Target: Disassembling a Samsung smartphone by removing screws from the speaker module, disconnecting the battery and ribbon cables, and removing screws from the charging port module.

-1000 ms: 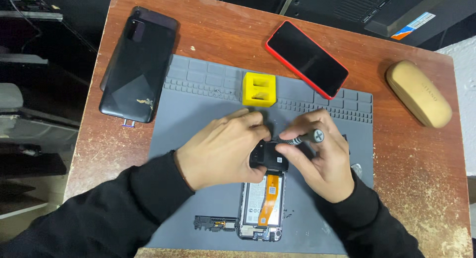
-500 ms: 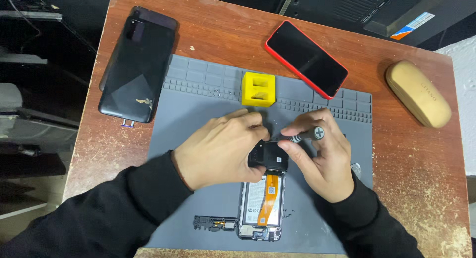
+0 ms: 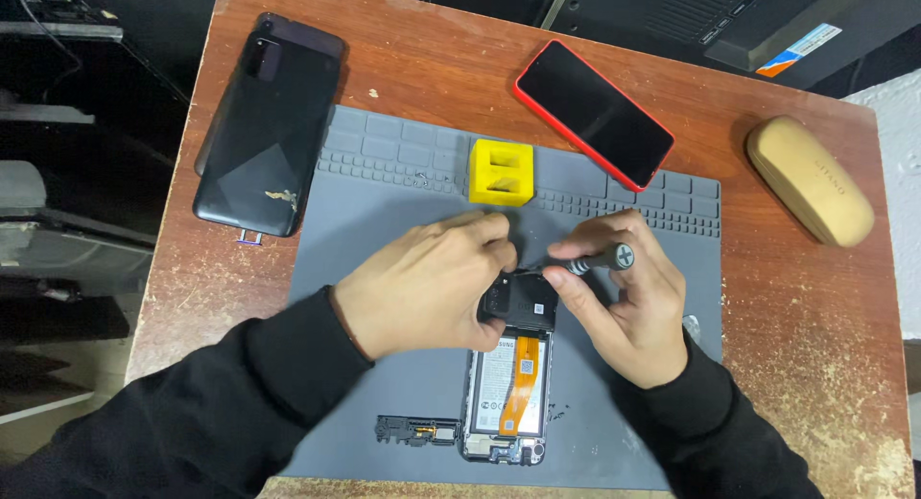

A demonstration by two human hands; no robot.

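Opened phone lies back-up on grey ribbed silicone mat, orange flex ribbon and white-labelled battery exposed. Left hand fingers curl onto its black top cover; right hand pinches a knurled screwdriver closed at that cover. Far: yellow plastic block, red-edged phone, tan oval case; left: glossy black back panel; near: loose black bracket

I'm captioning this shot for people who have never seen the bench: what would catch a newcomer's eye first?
Probably the two hands meeting mid-mat: the left hand grips the top of an opened phone with its orange ribbon cable exposed, while the right hand holds a small screwdriver against it. Next, the bright yellow block on the grey mat, and the red-edged phone lying behind it on the wooden table.
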